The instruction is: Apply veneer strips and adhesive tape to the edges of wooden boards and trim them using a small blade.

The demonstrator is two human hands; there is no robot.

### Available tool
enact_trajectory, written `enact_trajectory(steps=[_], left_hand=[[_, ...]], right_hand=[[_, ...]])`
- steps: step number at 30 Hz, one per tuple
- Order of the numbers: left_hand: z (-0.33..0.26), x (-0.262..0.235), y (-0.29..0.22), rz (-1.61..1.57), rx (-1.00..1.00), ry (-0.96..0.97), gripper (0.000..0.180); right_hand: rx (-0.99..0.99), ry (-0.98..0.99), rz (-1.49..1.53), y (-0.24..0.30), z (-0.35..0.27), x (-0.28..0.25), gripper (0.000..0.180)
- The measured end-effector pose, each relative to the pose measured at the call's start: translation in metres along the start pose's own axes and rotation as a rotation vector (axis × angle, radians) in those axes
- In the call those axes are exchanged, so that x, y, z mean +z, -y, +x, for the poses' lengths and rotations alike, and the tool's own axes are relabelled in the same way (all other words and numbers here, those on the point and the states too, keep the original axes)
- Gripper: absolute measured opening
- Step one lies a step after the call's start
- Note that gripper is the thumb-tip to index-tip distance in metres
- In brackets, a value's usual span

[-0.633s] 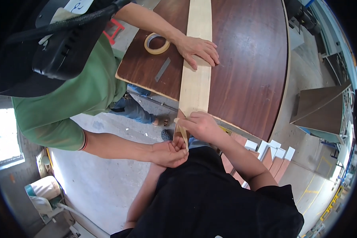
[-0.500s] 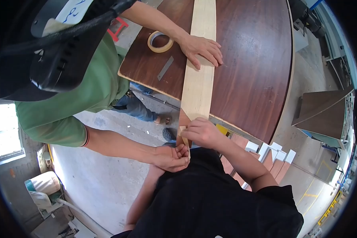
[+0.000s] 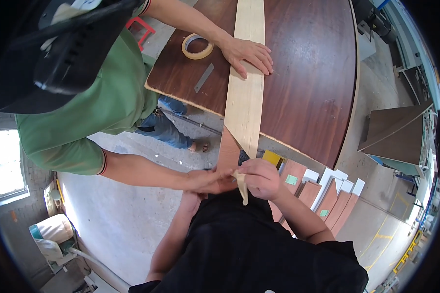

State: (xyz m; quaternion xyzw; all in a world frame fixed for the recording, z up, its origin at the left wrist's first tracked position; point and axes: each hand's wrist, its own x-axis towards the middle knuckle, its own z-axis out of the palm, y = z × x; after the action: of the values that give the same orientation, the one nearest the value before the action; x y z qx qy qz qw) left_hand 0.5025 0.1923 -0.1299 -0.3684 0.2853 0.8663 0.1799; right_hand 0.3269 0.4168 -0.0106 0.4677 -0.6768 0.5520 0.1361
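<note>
Right hand (image 3: 262, 179) pinching tan strip (image 3: 243, 190); left hand (image 3: 194, 198) mostly hidden, grip can't be told.
Strip hangs at right hand's eight o'clock; co-worker's hand (image 3: 208, 181) at nine, overlapping left.

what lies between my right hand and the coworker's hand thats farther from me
In the head view, the pale board lies between: it runs from under the co-worker's farther hand toward your right hand.
</note>
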Motion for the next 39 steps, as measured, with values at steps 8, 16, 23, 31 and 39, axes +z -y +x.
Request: enact_trajectory(steps=[8, 16, 23, 31, 39], left_hand=[[-0.07, 0.041, -0.028, 0.422, -0.022, 0.147, 0.033], [-0.13, 0.026, -0.022, 0.121, 0.029, 0.285, 0.036], [-0.163, -0.001, -0.007, 0.074, 0.264, 0.087, 0.033], [-0.195, 0.01, -0.034, 0.037, 0.409, 0.236, 0.031], [-0.192, 0.017, -0.028, -0.157, 0.271, 0.318, 0.024]], right_hand=[[0.321, 0.03, -0.085, 0.086, -0.028, 0.032, 0.033], [0.32, 0.23, -0.293, 0.173, -0.022, 0.116, 0.045], [0.405, 0.178, -0.236, 0.214, -0.027, 0.167, 0.05], [0.179, 0.035, -0.223, 0.227, -0.032, 0.189, 0.06], [0.15, 0.007, -0.361, 0.237, -0.019, 0.181, 0.061]])
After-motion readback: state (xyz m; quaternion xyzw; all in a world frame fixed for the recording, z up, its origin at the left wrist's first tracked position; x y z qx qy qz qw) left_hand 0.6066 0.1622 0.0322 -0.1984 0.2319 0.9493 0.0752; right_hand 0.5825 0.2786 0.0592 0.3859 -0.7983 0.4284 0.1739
